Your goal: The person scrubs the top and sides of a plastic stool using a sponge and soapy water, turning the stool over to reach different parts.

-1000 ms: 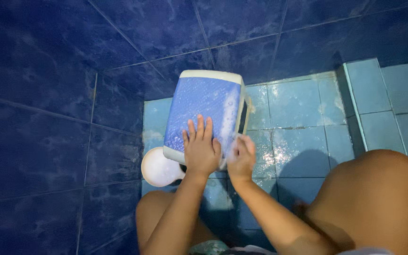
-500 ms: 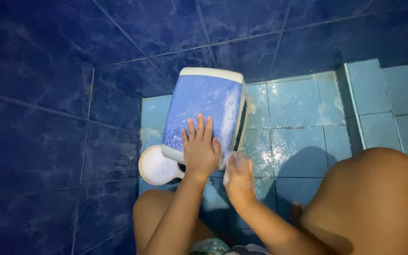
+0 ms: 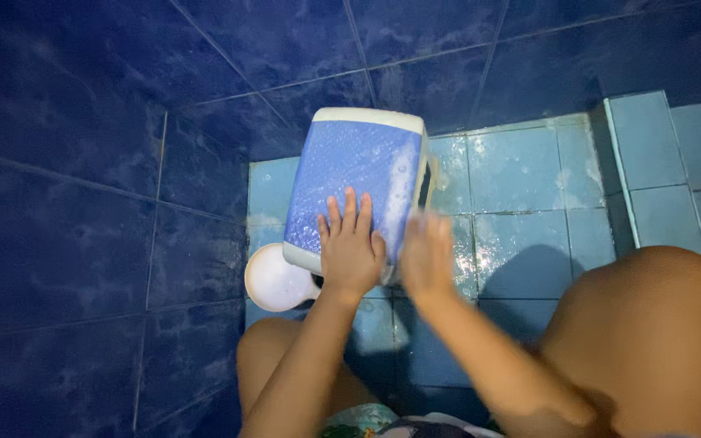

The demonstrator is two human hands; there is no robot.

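Blue walls: dark wall tiles [image 3: 83, 203] close the left and back; the pale floor [image 3: 529, 186] lies open rightward.
Box: blue-and-white box [image 3: 359, 182] tilted in the corner, white lid [image 3: 273, 280] just beside it.
Left hand [image 3: 350, 251]: flat on the box, fingers spread, gripping nothing.
Right hand [image 3: 425, 258]: blurred at the box's right edge; grip cannot be told.

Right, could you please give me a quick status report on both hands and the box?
Left hand flat on wet blue-and-white plastic box, fingers spread. Right hand blurred at the box's right edge, grip unclear. Round white lid beside the box, lower left.
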